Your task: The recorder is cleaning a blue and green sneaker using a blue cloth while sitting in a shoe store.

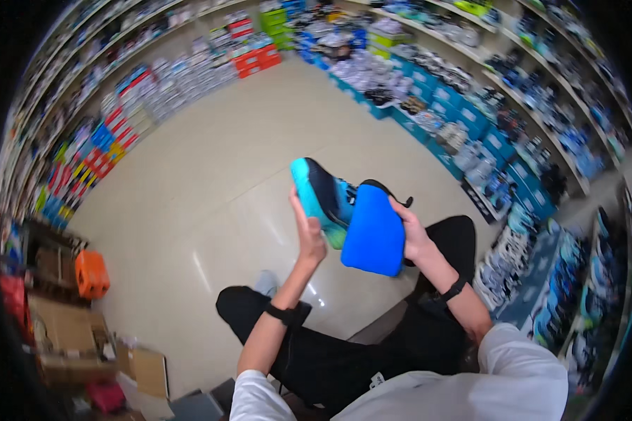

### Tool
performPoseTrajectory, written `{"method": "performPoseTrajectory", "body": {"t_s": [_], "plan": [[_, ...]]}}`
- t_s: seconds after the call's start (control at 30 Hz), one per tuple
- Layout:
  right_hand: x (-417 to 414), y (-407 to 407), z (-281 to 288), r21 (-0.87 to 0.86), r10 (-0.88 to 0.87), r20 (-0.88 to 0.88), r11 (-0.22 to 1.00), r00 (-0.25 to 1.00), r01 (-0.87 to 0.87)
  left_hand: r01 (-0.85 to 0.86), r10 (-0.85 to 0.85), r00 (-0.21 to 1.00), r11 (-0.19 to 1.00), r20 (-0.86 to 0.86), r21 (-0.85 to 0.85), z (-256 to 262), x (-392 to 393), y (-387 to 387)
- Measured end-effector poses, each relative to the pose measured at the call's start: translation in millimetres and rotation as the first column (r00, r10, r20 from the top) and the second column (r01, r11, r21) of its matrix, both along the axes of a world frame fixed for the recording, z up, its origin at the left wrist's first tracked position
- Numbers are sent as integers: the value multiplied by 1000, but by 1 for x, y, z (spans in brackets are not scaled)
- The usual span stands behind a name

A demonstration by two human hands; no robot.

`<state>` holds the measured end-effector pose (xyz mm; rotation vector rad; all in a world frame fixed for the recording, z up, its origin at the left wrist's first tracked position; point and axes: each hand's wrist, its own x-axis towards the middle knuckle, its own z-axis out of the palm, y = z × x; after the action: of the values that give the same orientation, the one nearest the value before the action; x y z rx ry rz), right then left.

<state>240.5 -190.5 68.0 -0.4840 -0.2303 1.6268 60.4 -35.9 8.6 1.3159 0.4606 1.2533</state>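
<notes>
My left hand (310,234) grips a teal and dark navy sports shoe (324,194), its toe pointing up and away to the left. My right hand (413,231) holds a flat bright blue item (374,229), perhaps a cloth or a pouch, by its right edge, with a dark rim and a dark cord end at its top. The blue item overlaps the right part of the shoe, so whether they touch cannot be told. Both are held above the floor, in front of my knees.
Shelves of shoes (532,100) curve round both sides, with teal shoeboxes (450,105) stacked at the right and red shoeboxes (258,60) at the back. An orange plastic stool or container (91,274) and open cardboard boxes (63,326) stand at the lower left. Tiled floor (189,158) lies between.
</notes>
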Motion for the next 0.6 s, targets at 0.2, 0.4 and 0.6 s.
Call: {"method": "performPoseTrajectory", "body": {"t_s": [0.2, 0.4, 0.6], "plan": [[27, -60, 38, -39, -203, 409, 970, 890, 239, 476, -476, 879, 869, 35, -134, -17, 19, -14], [48, -125, 51, -18, -243, 771, 915, 588, 403, 701, -669, 685, 497, 288, -511, 18, 46, -58], [51, -161, 40, 61, -181, 942, 921, 283, 384, 692, -750, 590, 279, 298, -666, 6, 57, -54]]}}
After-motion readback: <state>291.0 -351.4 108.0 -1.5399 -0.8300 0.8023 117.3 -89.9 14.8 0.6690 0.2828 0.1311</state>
